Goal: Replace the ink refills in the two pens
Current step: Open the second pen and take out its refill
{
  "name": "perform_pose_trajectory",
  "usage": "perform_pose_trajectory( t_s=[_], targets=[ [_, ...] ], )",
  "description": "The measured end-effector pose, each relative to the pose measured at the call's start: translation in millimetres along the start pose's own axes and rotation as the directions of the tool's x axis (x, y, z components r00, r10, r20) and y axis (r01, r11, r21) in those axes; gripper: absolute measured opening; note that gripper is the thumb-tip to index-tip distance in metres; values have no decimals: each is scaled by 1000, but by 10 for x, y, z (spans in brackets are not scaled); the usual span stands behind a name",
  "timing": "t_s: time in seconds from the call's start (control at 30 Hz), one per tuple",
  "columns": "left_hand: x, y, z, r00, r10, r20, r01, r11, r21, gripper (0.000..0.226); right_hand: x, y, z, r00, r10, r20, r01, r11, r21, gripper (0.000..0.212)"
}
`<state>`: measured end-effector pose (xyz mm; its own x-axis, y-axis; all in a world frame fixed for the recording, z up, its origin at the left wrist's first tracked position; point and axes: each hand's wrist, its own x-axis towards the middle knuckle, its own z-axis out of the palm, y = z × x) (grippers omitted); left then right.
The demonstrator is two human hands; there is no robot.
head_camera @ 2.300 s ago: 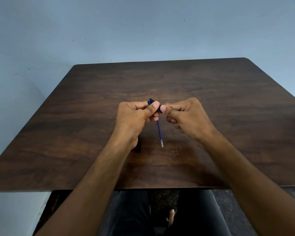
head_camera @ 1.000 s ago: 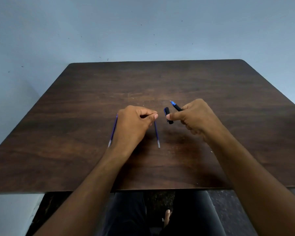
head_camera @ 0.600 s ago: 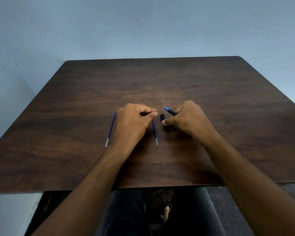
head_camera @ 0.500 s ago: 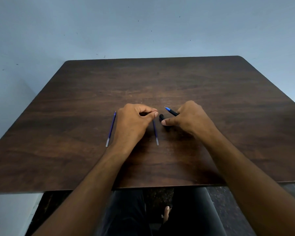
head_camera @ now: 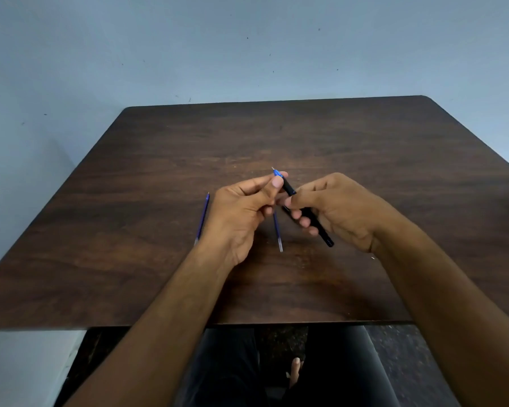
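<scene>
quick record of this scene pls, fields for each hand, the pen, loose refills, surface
left hand: left hand pinches the pen near its blue tip
right hand: right hand grips the black barrel
pen: black pen held above the table, tip pointing away from the person
loose refills: two on the table, left refill beside the left hand, middle refill partly hidden under the hands
surface: dark wooden table
second pen: cannot tell

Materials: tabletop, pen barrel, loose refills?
Tabletop: dark wood-grain, probably laminate; faint sheen, thin edge.
Pen barrel: matte black, likely plastic, with a blue tip.
Refills: thin translucent blue tubes, likely plastic, pale at the near ends.
</scene>
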<state>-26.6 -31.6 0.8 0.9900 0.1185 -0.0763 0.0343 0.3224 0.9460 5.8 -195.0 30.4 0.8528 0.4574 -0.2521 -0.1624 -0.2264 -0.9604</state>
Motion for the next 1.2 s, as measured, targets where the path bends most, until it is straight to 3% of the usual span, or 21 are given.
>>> perform_pose_trajectory(
  t_s=[0.13, 0.27, 0.43, 0.6, 0.9, 1.1, 1.2],
  targets=[
    [58, 32, -88, 999, 9, -53, -10, 999, -32, 28, -36, 37, -118, 995, -97, 26, 97, 995, -3, 25],
    [67, 28, -54, 1000, -24, -9, 23, 998, -64, 15, 7, 95, -119, 991, -105, 80, 97, 990, 101, 26],
    [91, 16, 14, 986, 4, -169, -4, 1000, 4, 9, 84, 148, -95, 992, -122, 32, 120, 990, 78, 22],
    [84, -9, 59, 949, 18, -316, -25, 999, -20, 21, 105, 136, -84, 966, -254, -51, 239, 951, -199, 14],
    [45, 92, 24, 959, 16, -283, 19, 993, 121, 43, 37, 78, -99, 960, -277, -47, 263, 946, -189, 12],
    [-12, 90, -40, 998, -58, -22, 59, 998, 26, 21, 38, 89, -80, 952, -302, -47, 282, 928, -241, 16],
    [-23, 91, -36, 997, -64, -40, 64, 998, -1, 15, 32, 87, -64, 952, -302, -43, 285, 932, -223, 16]
  ],
)
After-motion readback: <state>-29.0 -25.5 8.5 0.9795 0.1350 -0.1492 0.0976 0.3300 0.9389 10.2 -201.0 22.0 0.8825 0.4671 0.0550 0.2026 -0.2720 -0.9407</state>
